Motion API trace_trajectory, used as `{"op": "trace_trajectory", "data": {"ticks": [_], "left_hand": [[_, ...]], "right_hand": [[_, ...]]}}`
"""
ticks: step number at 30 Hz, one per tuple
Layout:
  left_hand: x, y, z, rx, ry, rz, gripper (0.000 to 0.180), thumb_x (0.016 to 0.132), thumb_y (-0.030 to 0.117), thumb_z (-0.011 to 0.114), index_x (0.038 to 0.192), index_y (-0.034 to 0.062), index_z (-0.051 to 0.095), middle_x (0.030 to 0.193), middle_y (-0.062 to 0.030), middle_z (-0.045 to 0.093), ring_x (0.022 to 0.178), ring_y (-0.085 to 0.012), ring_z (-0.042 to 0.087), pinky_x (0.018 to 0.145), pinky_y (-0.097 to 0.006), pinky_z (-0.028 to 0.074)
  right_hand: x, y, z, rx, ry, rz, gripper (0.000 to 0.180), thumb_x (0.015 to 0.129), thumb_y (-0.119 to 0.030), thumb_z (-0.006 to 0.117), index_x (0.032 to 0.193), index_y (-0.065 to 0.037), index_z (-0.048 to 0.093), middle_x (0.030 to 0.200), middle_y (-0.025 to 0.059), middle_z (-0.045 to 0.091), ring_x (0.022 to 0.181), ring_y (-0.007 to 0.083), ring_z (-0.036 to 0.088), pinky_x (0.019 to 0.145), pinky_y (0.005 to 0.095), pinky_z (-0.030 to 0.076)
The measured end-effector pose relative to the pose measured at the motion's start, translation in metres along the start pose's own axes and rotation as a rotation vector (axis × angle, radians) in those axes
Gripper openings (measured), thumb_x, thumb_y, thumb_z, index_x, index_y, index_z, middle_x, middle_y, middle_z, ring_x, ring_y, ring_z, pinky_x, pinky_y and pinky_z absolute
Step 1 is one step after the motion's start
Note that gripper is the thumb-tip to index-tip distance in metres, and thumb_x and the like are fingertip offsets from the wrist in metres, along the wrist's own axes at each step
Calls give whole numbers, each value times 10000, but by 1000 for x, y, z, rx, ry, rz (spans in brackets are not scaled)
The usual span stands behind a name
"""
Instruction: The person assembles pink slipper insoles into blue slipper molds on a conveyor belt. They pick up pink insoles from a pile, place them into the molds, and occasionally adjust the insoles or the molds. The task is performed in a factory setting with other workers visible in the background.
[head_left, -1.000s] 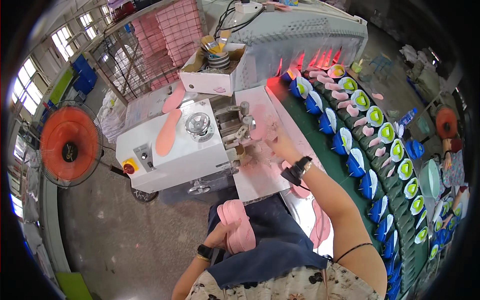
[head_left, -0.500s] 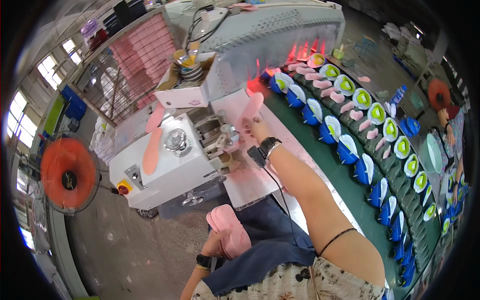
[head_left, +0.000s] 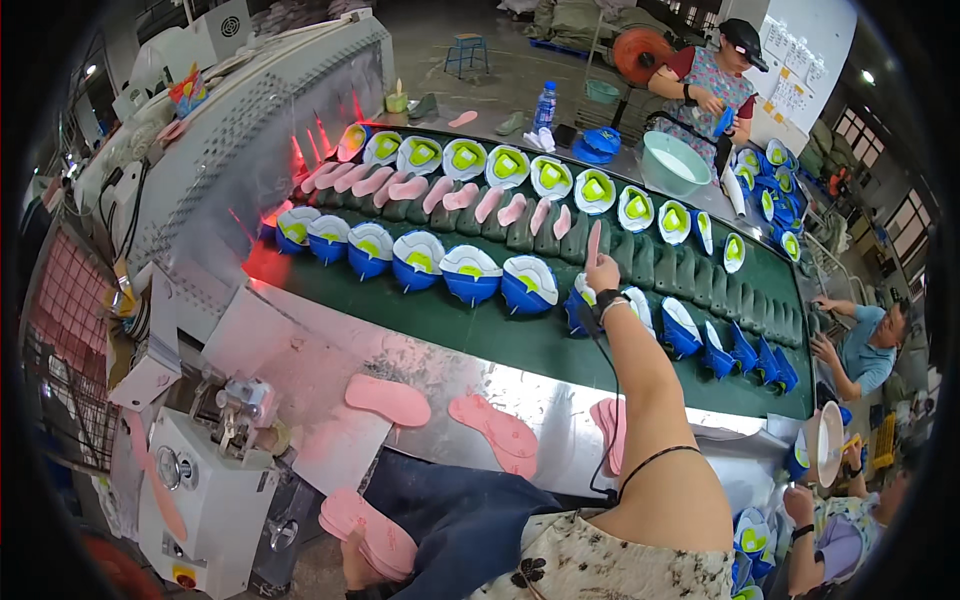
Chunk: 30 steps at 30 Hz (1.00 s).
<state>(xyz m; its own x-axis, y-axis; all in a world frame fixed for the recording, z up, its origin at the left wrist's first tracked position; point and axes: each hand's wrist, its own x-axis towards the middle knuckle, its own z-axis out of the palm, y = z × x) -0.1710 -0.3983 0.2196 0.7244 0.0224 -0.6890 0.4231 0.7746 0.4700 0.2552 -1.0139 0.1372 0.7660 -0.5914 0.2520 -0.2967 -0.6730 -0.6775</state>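
My right hand (head_left: 602,272) is stretched out over a green conveyor, its fingers closed on the near end of a pink insole (head_left: 594,241). That insole stands in line with a row of dark green shoe-shaped pieces (head_left: 630,258), several of which carry pink insoles (head_left: 460,197). Low in front of me, my left hand (head_left: 358,566) grips a stack of pink insoles (head_left: 370,532); its fingers are partly hidden beneath them. Blue-and-white shoe uppers with yellow-green insides (head_left: 472,274) stand in rows on both sides of the dark green pieces.
More pink insoles (head_left: 388,400) lie along the metal ledge (head_left: 560,405) between me and the conveyor. A white machine with a dial (head_left: 205,490) stands at the left. A heated tunnel glowing red (head_left: 290,110) covers the conveyor's left end. Co-workers (head_left: 705,95) work across and to the right.
The view has swung to the right. My right hand has left the white machine's side and reached over the conveyor with an insole. The left hand still holds its stack.
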Motion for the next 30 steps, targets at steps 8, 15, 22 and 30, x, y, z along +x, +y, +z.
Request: {"op": "trace_trajectory", "data": {"ticks": [8,15,22,30], "left_hand": [[7,-6,-2,-53,66,31,390,858,205,577,1194,25,493,1049,-119,606,937,-265,619,811,-419,520],[7,10,7,506,102,294,346,875,203,602,1172,36,538,1063,-84,608,967,-224,608,833,-373,511],[-6,1,-4,8,235,179,350,916,180,573,1220,15,518,1086,-57,606,1008,-195,590,878,-325,495],[-46,-13,-32,-300,-45,92,398,905,148,537,1268,1,466,1184,-120,586,1070,-252,581,959,-394,466]], "right_hand": [[-61,-131,73,528,-262,-206,357,727,-57,608,1084,-58,611,856,124,619,769,274,609,732,386,502],[-409,-275,5,387,-1609,-567,308,901,-322,621,1019,-37,634,824,87,633,719,164,573,638,298,463],[-480,-288,13,635,-1574,-208,227,839,-236,693,908,-31,620,696,-17,586,645,49,514,570,247,439],[-444,-391,139,413,-1044,-312,393,771,-207,725,1020,64,587,855,117,656,754,170,658,595,297,529]]}}
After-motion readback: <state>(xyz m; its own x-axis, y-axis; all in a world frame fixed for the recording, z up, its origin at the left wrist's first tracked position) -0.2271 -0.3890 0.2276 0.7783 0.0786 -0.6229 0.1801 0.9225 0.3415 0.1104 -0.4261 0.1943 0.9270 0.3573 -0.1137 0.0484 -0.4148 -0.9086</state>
